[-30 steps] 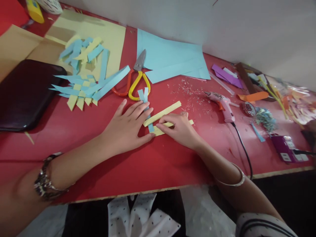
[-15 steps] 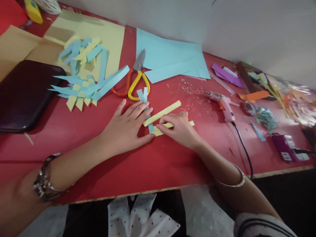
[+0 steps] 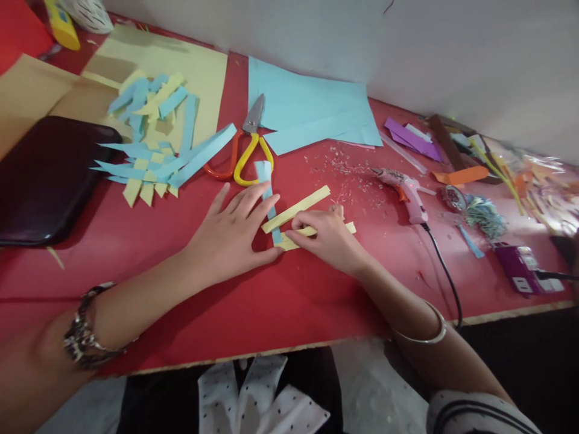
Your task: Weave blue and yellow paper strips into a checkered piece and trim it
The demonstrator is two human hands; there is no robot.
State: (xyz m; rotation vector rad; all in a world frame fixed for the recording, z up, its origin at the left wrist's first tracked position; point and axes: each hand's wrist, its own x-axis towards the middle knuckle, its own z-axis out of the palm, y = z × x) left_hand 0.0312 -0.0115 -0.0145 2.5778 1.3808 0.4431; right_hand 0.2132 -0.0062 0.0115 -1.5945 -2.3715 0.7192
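My left hand (image 3: 226, 235) lies palm down on the table, fingers spread, with its fingertips against a light blue paper strip (image 3: 272, 212). Its thumb tip touches the left end of a lower yellow paper strip (image 3: 286, 244), where the blue strip meets it. My right hand (image 3: 332, 238) is closed in a pinch on this lower strip, hiding its middle. Above the pinch, another yellow strip (image 3: 298, 207) slants up to the right and crosses over the blue one. Beyond my left fingers lie scissors (image 3: 252, 129) with red and yellow handles.
A woven blue and yellow paper piece (image 3: 154, 166) and loose strips lie at left, near a dark tray-like object (image 3: 54, 181). Blue sheets (image 3: 316, 108) lie at the back. At right are a pink glue gun (image 3: 407, 193) with a cord and a purple box (image 3: 520, 268).
The top ends of the blue strip, spread in a V before, now lie together. My left fingers have shifted slightly; my right hand keeps its pinch. The view has tilted a little.
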